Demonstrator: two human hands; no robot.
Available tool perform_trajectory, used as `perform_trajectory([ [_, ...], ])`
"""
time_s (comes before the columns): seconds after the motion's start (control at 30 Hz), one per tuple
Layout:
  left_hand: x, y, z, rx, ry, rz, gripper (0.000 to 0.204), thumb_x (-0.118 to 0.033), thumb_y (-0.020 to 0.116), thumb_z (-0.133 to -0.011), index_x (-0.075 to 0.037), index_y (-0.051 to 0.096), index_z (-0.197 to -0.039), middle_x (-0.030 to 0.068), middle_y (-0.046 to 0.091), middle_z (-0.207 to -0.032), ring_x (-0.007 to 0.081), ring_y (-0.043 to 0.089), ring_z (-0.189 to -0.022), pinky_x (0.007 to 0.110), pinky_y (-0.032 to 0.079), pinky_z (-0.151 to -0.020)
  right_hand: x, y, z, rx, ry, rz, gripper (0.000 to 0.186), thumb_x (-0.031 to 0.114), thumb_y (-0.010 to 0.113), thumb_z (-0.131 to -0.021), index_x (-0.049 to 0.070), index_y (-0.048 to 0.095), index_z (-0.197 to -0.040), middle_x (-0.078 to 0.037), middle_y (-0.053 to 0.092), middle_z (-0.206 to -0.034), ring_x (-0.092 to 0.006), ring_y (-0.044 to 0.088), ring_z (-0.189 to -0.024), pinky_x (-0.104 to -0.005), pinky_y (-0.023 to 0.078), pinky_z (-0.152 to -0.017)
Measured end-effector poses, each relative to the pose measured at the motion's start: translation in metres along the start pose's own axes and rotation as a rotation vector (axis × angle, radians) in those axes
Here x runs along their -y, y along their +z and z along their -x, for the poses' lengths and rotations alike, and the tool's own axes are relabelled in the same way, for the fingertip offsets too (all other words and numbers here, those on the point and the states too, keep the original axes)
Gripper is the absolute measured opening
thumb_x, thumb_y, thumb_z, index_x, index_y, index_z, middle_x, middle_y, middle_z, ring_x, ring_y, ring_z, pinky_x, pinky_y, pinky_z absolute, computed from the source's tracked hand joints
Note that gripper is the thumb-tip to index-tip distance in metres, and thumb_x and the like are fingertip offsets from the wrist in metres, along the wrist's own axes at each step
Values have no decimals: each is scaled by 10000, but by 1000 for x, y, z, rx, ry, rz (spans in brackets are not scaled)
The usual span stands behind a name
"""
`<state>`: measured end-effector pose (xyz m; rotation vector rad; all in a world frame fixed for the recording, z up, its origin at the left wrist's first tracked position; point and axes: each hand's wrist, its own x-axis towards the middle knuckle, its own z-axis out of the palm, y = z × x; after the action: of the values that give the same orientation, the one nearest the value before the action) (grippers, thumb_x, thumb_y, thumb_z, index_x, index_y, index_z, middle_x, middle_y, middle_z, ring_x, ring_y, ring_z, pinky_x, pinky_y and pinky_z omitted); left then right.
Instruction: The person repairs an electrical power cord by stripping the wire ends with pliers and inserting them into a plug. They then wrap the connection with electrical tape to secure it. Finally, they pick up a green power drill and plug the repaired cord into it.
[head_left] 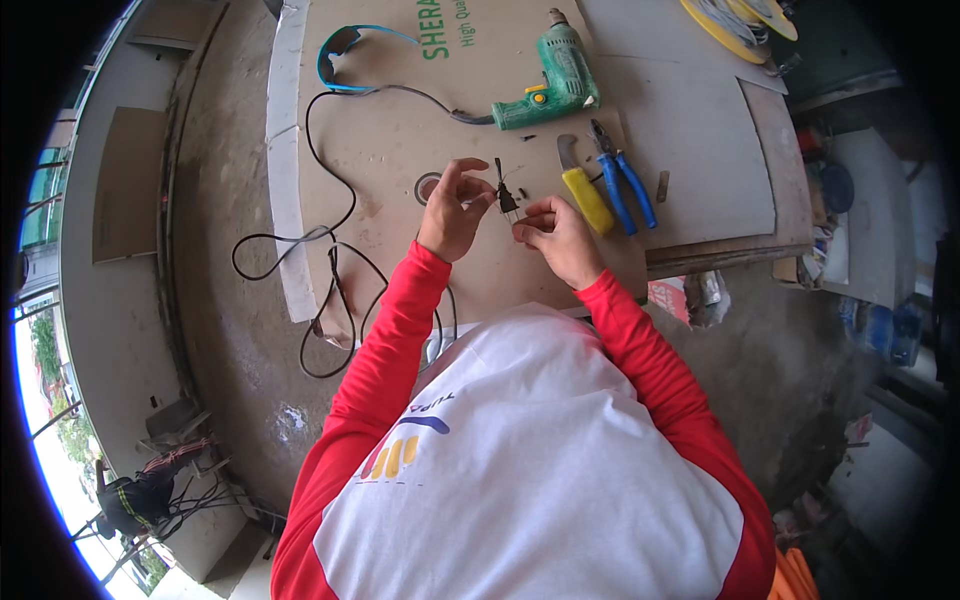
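Note:
Over the board, a small black two-pin electrical plug (506,203) is between my hands, with a short black stub pointing away from me. The thumb and fingers of my left hand (455,212) close on the side of its body. My right hand (563,240) pinches at its metal prongs. Just beyond lie small dark pieces (523,194). To the right are a hooked-blade knife with a yellow handle (588,200) and pliers with blue handles (627,190). A green power drill (560,80) rests farther back.
The drill's black cord (345,185) loops across the left side and hangs over the near edge. Blue-framed glasses (338,60) lie at the far left. Beside my left hand is a round brown-centred thing (428,188). A yellow reel (735,25) stands at the far right.

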<state>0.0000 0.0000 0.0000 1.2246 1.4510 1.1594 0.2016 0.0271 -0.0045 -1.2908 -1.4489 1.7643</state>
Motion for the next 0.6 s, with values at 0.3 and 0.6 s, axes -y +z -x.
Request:
perform_trajectory([
  [0.3, -16, 6, 4, 72, 40, -145, 239, -77, 644, -888, -18, 676, -1117, 88, 686, -781, 174, 681, -766, 307, 537, -758, 29, 8, 24, -156, -284, 391, 198, 0, 697, -849, -1, 586, -1013, -121, 721, -874, -225, 706, -744, -326, 549, -670],
  [0.6, -26, 10, 8, 158, 82, -214, 172, -104, 659, -861, -2, 724, -984, 137, 728, -852, 225, 706, -776, 323, 546, -759, 40, -11, 28, -207, -605, 479, 225, -52, 669, -846, 17, 590, -1045, -137, 691, -912, -263, 698, -792, -347, 548, -679],
])
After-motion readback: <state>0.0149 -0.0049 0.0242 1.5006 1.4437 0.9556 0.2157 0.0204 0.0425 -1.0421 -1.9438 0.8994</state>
